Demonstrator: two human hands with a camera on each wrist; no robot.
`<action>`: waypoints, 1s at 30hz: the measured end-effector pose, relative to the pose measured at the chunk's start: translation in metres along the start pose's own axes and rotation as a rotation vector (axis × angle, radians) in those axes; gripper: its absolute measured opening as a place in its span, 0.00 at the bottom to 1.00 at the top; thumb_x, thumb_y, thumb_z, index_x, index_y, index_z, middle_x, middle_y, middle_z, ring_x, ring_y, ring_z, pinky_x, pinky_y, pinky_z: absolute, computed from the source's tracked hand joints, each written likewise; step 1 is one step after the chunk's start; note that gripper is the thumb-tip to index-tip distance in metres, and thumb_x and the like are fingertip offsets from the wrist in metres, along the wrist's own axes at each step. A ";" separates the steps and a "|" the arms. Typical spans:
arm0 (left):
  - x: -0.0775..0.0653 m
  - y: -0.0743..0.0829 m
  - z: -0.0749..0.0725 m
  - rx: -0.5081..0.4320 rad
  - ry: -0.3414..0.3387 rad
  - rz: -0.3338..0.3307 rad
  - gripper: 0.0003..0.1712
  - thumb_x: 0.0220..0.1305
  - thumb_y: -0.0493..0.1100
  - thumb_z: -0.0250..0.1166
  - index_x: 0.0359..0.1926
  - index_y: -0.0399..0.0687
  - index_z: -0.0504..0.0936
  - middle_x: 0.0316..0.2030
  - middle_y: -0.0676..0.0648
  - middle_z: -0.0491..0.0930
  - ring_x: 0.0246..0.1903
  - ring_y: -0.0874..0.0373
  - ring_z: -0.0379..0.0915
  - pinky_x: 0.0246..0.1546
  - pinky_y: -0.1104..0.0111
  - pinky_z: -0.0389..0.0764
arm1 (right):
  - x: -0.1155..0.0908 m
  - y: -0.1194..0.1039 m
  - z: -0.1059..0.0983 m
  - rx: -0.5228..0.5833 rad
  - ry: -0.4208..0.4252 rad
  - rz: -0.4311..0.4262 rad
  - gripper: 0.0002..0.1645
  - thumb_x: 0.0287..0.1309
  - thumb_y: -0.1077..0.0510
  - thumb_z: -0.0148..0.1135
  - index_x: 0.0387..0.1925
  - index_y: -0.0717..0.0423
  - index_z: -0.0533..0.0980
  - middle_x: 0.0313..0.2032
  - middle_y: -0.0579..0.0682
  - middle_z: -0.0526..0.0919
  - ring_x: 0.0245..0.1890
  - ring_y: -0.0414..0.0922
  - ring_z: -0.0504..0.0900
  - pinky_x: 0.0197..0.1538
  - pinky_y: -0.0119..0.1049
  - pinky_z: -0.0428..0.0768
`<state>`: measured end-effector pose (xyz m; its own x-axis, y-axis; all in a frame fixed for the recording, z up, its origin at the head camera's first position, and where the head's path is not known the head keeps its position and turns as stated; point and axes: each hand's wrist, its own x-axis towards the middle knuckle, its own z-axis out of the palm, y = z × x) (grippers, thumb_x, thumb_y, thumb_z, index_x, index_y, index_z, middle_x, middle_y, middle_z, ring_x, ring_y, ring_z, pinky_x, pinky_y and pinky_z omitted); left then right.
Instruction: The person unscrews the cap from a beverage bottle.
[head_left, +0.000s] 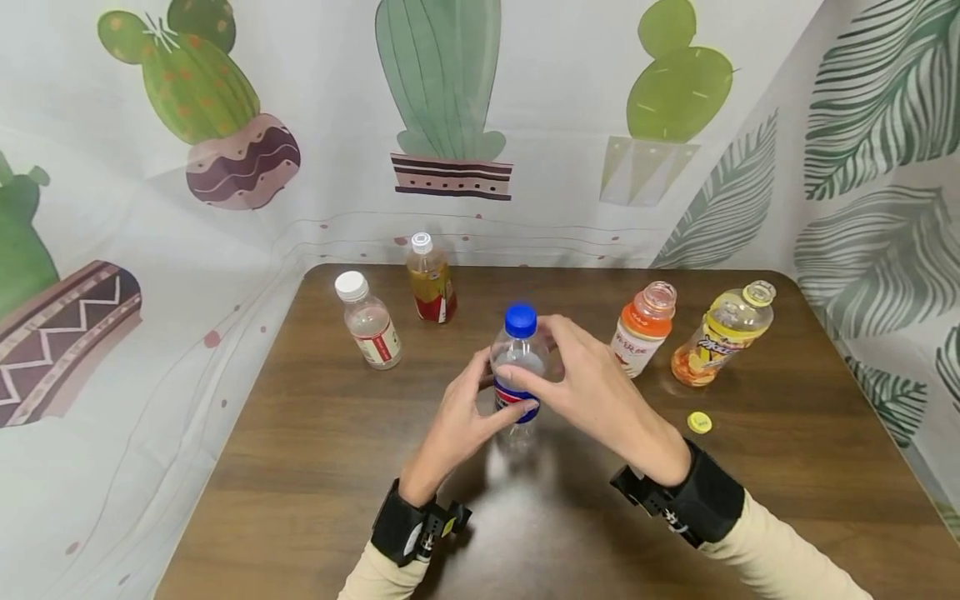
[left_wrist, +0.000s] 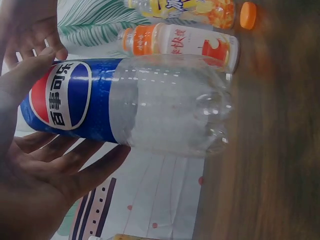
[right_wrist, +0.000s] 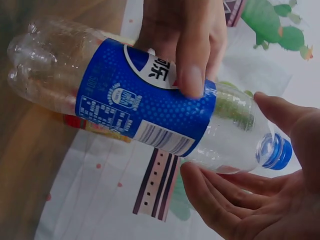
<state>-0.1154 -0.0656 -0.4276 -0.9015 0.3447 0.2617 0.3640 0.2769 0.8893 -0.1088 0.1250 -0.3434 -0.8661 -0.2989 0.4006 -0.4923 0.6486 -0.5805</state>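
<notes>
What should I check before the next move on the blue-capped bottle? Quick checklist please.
1. Blue cap on the Pepsi bottle: ok, seated.
2. Bottle upright on the table: ok.
3. Left hand holds the label: ok, fingers curled around it.
4. Right hand on the cap: not ok, open near the neck, not gripping.
5. Space around: ok, orange bottle and yellow bottle stand apart.
6. Loose yellow cap: ok, lies off to the right.

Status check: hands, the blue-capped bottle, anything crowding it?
Left hand grips blue-capped bottle at its label. Right hand cupped near its neck, contact unclear. Bottle upright, capped. Orange bottle close right, apart.
</notes>
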 end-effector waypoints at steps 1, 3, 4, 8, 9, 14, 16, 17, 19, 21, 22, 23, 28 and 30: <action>-0.001 0.000 0.001 0.003 -0.007 -0.008 0.41 0.58 0.50 0.74 0.69 0.58 0.65 0.61 0.51 0.75 0.59 0.56 0.76 0.59 0.58 0.79 | -0.002 0.000 0.001 -0.006 -0.004 -0.012 0.32 0.55 0.40 0.72 0.54 0.52 0.73 0.42 0.46 0.82 0.36 0.39 0.78 0.36 0.32 0.79; -0.002 0.000 0.002 0.007 -0.018 -0.011 0.40 0.58 0.50 0.74 0.68 0.57 0.65 0.60 0.51 0.77 0.58 0.56 0.76 0.57 0.59 0.80 | -0.006 0.001 0.000 -0.050 -0.002 -0.051 0.33 0.56 0.39 0.70 0.55 0.54 0.73 0.44 0.48 0.84 0.38 0.41 0.81 0.38 0.35 0.81; -0.002 -0.001 0.002 0.009 -0.020 -0.010 0.39 0.58 0.49 0.74 0.67 0.56 0.66 0.59 0.50 0.77 0.58 0.56 0.77 0.57 0.59 0.81 | -0.006 0.001 -0.001 -0.087 0.011 -0.074 0.34 0.58 0.38 0.68 0.56 0.56 0.73 0.45 0.50 0.84 0.41 0.43 0.83 0.40 0.37 0.83; -0.001 0.001 0.004 0.035 -0.006 0.031 0.38 0.56 0.47 0.75 0.65 0.54 0.68 0.56 0.47 0.79 0.55 0.55 0.79 0.55 0.61 0.82 | -0.001 -0.002 -0.010 -0.239 0.112 -0.165 0.32 0.63 0.37 0.62 0.51 0.60 0.74 0.41 0.52 0.83 0.38 0.45 0.82 0.38 0.39 0.82; 0.000 0.001 0.004 0.047 -0.001 0.043 0.38 0.56 0.47 0.76 0.65 0.53 0.68 0.55 0.47 0.80 0.54 0.55 0.79 0.54 0.61 0.82 | 0.002 -0.004 -0.012 -0.274 0.136 -0.179 0.30 0.63 0.38 0.62 0.47 0.61 0.74 0.38 0.51 0.81 0.34 0.45 0.80 0.34 0.38 0.81; 0.000 0.001 0.007 0.122 0.017 0.079 0.38 0.54 0.46 0.77 0.63 0.49 0.69 0.53 0.46 0.80 0.52 0.55 0.80 0.51 0.63 0.84 | 0.008 -0.013 -0.017 -0.439 0.193 -0.186 0.24 0.64 0.42 0.63 0.32 0.59 0.70 0.24 0.48 0.69 0.19 0.42 0.66 0.19 0.31 0.64; 0.000 0.000 0.008 0.170 0.033 0.092 0.39 0.53 0.46 0.77 0.63 0.48 0.69 0.52 0.46 0.80 0.51 0.55 0.80 0.49 0.63 0.84 | 0.007 -0.017 -0.016 -0.490 0.205 -0.144 0.26 0.64 0.42 0.63 0.29 0.60 0.69 0.21 0.49 0.67 0.15 0.44 0.66 0.16 0.32 0.62; -0.001 0.000 0.009 0.192 0.041 0.097 0.39 0.53 0.47 0.77 0.63 0.48 0.69 0.52 0.46 0.80 0.50 0.56 0.80 0.49 0.63 0.84 | 0.007 -0.018 -0.015 -0.508 0.210 -0.116 0.27 0.63 0.42 0.63 0.28 0.61 0.68 0.20 0.50 0.67 0.14 0.45 0.67 0.15 0.32 0.62; -0.001 -0.001 0.009 0.230 0.060 0.110 0.39 0.52 0.49 0.77 0.63 0.49 0.69 0.51 0.46 0.81 0.49 0.56 0.80 0.48 0.62 0.84 | 0.006 -0.020 -0.014 -0.526 0.214 -0.055 0.29 0.64 0.41 0.63 0.27 0.62 0.67 0.19 0.52 0.67 0.12 0.47 0.67 0.14 0.34 0.62; -0.001 -0.001 0.009 0.250 0.076 0.120 0.39 0.52 0.50 0.78 0.62 0.50 0.70 0.51 0.47 0.81 0.49 0.57 0.81 0.48 0.62 0.84 | 0.005 -0.022 -0.013 -0.501 0.200 -0.019 0.29 0.64 0.42 0.63 0.27 0.63 0.67 0.19 0.52 0.67 0.12 0.48 0.68 0.14 0.34 0.63; -0.001 -0.001 0.009 0.243 0.080 0.123 0.39 0.52 0.50 0.78 0.62 0.50 0.70 0.51 0.47 0.81 0.49 0.57 0.81 0.48 0.63 0.85 | 0.005 -0.023 -0.013 -0.482 0.191 -0.018 0.28 0.65 0.43 0.62 0.27 0.63 0.67 0.19 0.52 0.67 0.12 0.47 0.68 0.14 0.34 0.64; -0.001 -0.002 0.009 0.234 0.083 0.126 0.39 0.52 0.50 0.78 0.62 0.50 0.70 0.50 0.46 0.82 0.48 0.56 0.81 0.47 0.63 0.85 | 0.005 -0.023 -0.013 -0.462 0.180 -0.027 0.26 0.66 0.44 0.62 0.28 0.63 0.67 0.19 0.52 0.67 0.12 0.47 0.68 0.15 0.34 0.65; 0.000 -0.001 0.007 0.190 0.078 0.159 0.38 0.51 0.46 0.78 0.62 0.47 0.73 0.49 0.45 0.83 0.47 0.55 0.82 0.46 0.67 0.85 | 0.006 -0.017 -0.014 -0.362 0.155 -0.159 0.20 0.65 0.51 0.64 0.30 0.63 0.67 0.22 0.51 0.68 0.16 0.43 0.69 0.17 0.30 0.67; -0.001 -0.001 0.005 0.170 0.053 0.160 0.37 0.52 0.46 0.78 0.62 0.48 0.74 0.49 0.46 0.83 0.47 0.56 0.83 0.46 0.68 0.85 | 0.006 -0.014 -0.014 -0.338 0.150 -0.216 0.19 0.64 0.53 0.65 0.32 0.63 0.67 0.23 0.50 0.69 0.17 0.42 0.70 0.17 0.28 0.67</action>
<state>-0.1136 -0.0612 -0.4304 -0.8388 0.3496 0.4173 0.5330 0.3712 0.7603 -0.1058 0.1234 -0.3228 -0.7118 -0.3641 0.6007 -0.5835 0.7825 -0.2172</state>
